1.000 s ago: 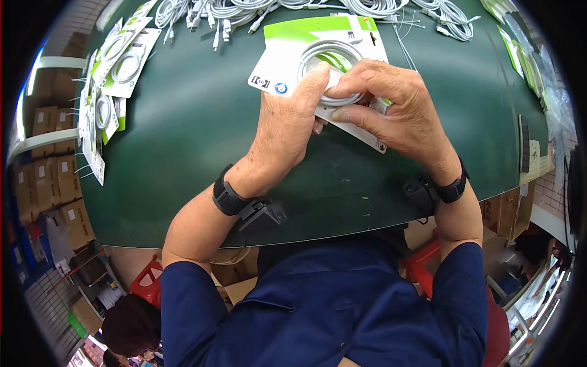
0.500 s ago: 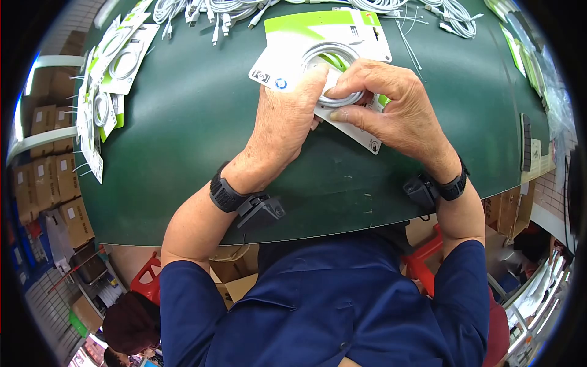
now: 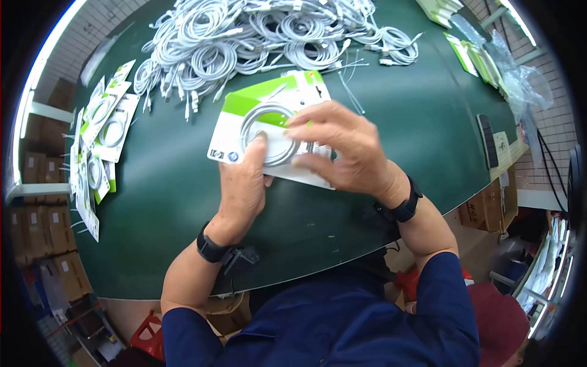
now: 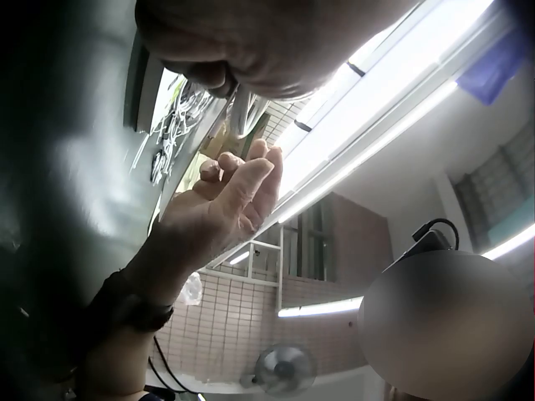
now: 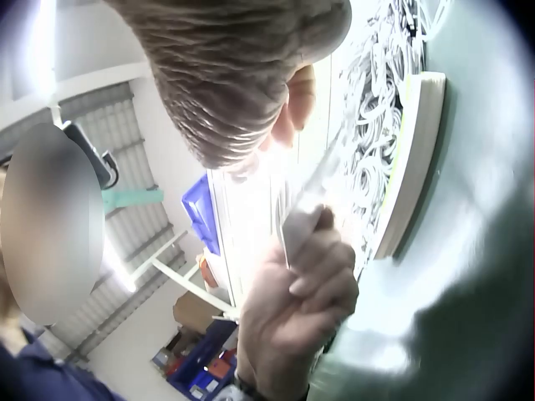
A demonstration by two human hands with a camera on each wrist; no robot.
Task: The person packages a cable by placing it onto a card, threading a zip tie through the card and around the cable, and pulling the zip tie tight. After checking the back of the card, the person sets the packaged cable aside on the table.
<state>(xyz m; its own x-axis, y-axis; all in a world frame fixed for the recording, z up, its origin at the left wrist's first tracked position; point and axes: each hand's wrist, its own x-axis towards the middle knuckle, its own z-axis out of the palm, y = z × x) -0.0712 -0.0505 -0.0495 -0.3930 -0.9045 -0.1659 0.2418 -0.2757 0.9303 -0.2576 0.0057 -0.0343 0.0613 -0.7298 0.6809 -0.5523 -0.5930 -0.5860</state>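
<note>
A white-and-green packaging card (image 3: 224,136) is in my left hand (image 3: 241,183), which grips its lower left edge with the thumb on the front. On the card lies a coiled white cable (image 3: 246,126), and the left thumb reaches inside the ring. My right hand (image 3: 351,147), blurred, hovers at the coil's right side with index finger and thumb apart. In the left wrist view the right hand (image 4: 221,200) has nothing visible between its fingers. The right wrist view shows the left hand (image 5: 297,309) with the card (image 5: 301,221) seen nearly edge-on.
A large heap of coiled white cables (image 3: 214,58) covers the back of the green table (image 3: 165,202). Carded cables (image 3: 113,131) overlap at the left. A card stack (image 5: 418,159) stands near the heap. More cards (image 3: 474,61), plastic wrap (image 3: 526,79) and loose ties (image 3: 351,92) lie rightward.
The head view has tilted up, bringing more of the cable heap into sight. My right hand's fingers have come away from the coil they were pinching; the left hand keeps its grip on the card.
</note>
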